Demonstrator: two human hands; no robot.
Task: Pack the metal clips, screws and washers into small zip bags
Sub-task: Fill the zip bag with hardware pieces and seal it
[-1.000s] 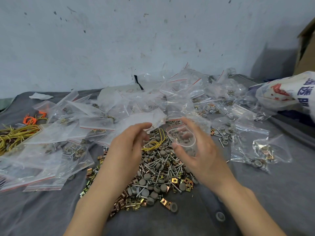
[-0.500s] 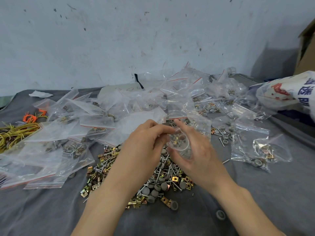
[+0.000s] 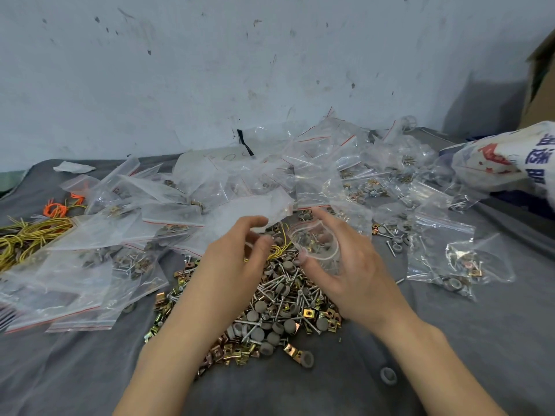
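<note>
My right hand (image 3: pixel 348 274) grips a small clear zip bag (image 3: pixel 315 246) with its mouth held open toward me; a few gold clips and grey washers lie inside it. My left hand (image 3: pixel 237 259) hovers just left of the bag, fingers loosely curled with nothing visible in them. Both hands hang above a loose pile of gold metal clips, silver screws and grey washers (image 3: pixel 282 307) on the grey cloth (image 3: pixel 450 340).
Filled zip bags (image 3: pixel 210 193) spread across the left and back, with more zip bags at the right (image 3: pixel 444 253). Yellow and orange wire ties (image 3: pixel 33 235) lie far left. A white printed sack (image 3: pixel 507 157) and a cardboard box (image 3: pixel 540 76) stand at the right. A stray washer (image 3: pixel 387 375) lies near my right forearm.
My left hand reached to the bag's mouth half a second ago and has now pulled back to the left. The bag in my right hand now shows clips inside.
</note>
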